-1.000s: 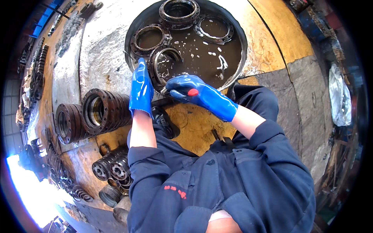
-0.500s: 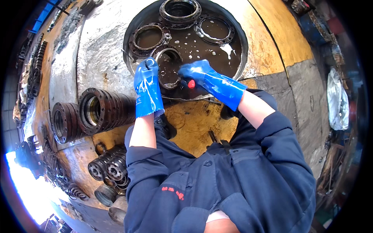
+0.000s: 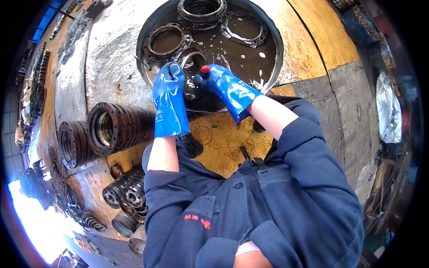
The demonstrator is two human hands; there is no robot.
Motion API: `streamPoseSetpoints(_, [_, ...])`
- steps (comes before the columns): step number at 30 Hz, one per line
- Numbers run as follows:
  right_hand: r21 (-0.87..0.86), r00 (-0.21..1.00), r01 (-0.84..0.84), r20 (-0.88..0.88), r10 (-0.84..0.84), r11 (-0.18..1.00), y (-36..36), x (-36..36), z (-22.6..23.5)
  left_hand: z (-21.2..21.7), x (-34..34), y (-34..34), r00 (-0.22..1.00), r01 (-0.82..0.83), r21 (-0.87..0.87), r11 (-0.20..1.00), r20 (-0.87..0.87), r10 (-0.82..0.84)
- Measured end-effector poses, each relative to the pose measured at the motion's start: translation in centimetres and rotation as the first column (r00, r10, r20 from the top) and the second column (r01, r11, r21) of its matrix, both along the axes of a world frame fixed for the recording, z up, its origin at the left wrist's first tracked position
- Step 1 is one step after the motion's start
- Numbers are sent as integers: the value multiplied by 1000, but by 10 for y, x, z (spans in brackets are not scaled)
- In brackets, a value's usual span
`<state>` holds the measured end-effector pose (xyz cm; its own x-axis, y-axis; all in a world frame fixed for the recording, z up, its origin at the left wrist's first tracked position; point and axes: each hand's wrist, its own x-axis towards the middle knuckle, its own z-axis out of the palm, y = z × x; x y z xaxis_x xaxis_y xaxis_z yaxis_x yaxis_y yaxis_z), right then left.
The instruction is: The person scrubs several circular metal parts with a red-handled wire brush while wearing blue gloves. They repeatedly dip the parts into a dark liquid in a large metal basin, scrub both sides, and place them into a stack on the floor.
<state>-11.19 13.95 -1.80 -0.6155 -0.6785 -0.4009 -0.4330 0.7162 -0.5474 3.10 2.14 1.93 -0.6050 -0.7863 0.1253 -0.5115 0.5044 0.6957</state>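
My left hand (image 3: 170, 91), in a long blue rubber glove, is closed on the left edge of a dark metal flange ring (image 3: 193, 55) that stands tilted in a round basin (image 3: 280, 56) of murky brown liquid. My right hand (image 3: 226, 88), gloved alike, is wrapped round a tool with a red-tipped handle (image 3: 205, 69), held at the ring's right side. The tool's working end is hidden by the glove and the ring, so its kind does not show. White suds float near the ring.
Other rings (image 3: 165, 42) lie in the basin, with one more (image 3: 243, 27) at its far right and a stack (image 3: 202, 11) at the back. Left of the basin, greasy flanged rings (image 3: 107, 127) lie in rows. Smaller round parts (image 3: 123, 190) sit nearer me. A clear plastic bag (image 3: 388, 109) is at far right.
My right hand has turned and shifted up and slightly left, bringing the red handle tip from below the fist to above it. My left hand keeps hold of the ring.
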Motion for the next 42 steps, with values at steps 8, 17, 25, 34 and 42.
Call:
streamPoseSetpoints(8, [-462, 685, 243, 704, 186, 853, 47, 20, 76, -3, 0, -5, 1000, 15, 0, 1000, 4, -15])
streamPoseSetpoints(17, [351, -268, 869, 926, -265, 350, -22, -20, 6, -2, 2, -6, 999, 29, 4, 1000, 14, -29])
streamPoseSetpoints(25, [-227, 952, -22, 293, 90, 974, 12, 9, 8, 1, -8, -6, 998, 59, 19, 998, -17, -59])
streamPoseSetpoints(34, [70, 306, -676, -879, 366, 733, 7, -2, 0, 3, 3, -8, 999, 37, 37, 999, -30, -36])
streamPoseSetpoints(42, [40, 191, -887, -874, 446, 459, 1, -6, 17, -1, 0, -10, 999, 28, -29, 999, -39, -29])
